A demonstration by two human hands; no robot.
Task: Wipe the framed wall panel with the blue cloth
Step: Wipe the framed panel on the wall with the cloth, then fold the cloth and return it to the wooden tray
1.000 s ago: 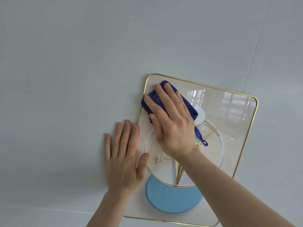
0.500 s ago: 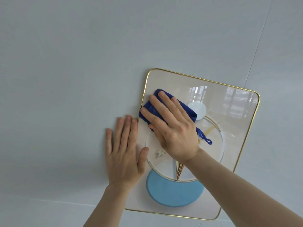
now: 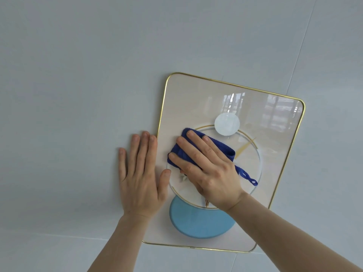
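Observation:
A glossy framed wall panel [image 3: 196, 99] with a thin gold rim hangs on the wall, showing a white disc, a gold ring and a light blue disc. My right hand [image 3: 208, 173] lies flat on the folded dark blue cloth [image 3: 225, 150] and presses it against the panel's left-middle area, inside the gold ring. A loose strip of the cloth trails out to the right of my wrist. My left hand [image 3: 139, 177] rests flat with fingers spread on the wall at the panel's left edge, its thumb lying over the frame.
Plain pale grey wall [image 3: 78, 75] surrounds the panel, with a thin vertical seam [image 3: 300, 55] at the upper right and a faint horizontal seam [image 3: 59, 235] low down. Window reflections show on the panel's upper right.
My right hand has slid the blue cloth down from the panel's top left corner to its left-middle. The left hand has stayed at the left edge. The view has shifted slightly.

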